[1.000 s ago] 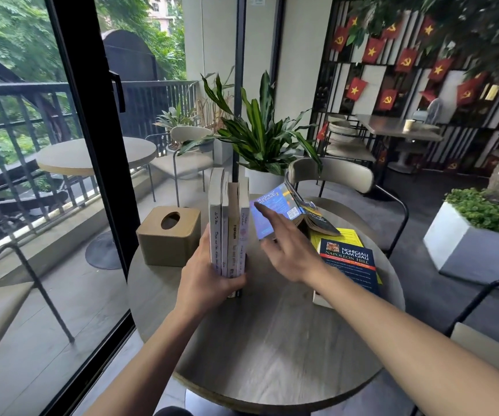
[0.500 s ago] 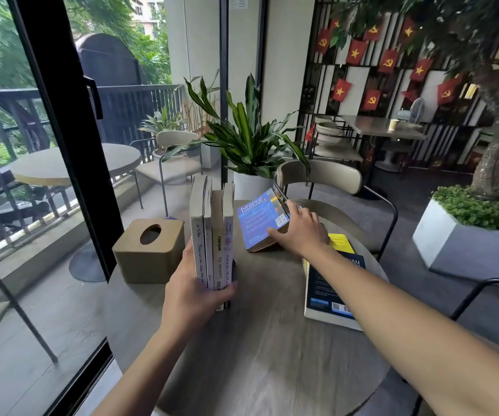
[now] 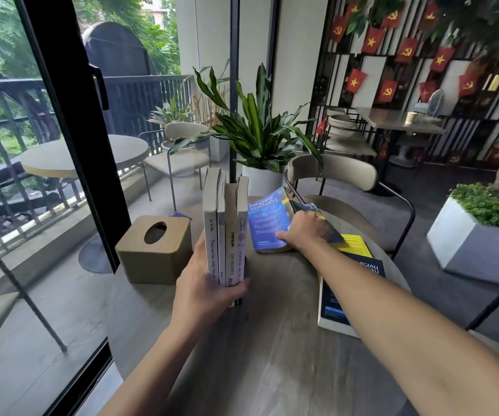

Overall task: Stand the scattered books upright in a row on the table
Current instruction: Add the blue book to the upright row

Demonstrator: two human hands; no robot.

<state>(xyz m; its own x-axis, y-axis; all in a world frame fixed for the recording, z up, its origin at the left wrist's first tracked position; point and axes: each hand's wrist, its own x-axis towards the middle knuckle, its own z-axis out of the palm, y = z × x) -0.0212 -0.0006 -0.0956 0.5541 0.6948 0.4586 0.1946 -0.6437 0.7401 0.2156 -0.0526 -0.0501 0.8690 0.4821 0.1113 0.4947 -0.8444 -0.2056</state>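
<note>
Tilted higher now, blue book [image 3: 267, 220] gripped by right hand [image 3: 300, 232]; left hand [image 3: 204, 291] clasps upright books [image 3: 225, 232].

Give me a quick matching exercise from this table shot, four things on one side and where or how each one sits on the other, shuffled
1. blue paperback
2. row of upright books
3. dark blue book
4. tissue box

A. lying flat under the right forearm
B. steadied by the left hand
C. tilted up, gripped by the right hand
D. left of the upright row

Pairs: 1-C, 2-B, 3-A, 4-D
</note>
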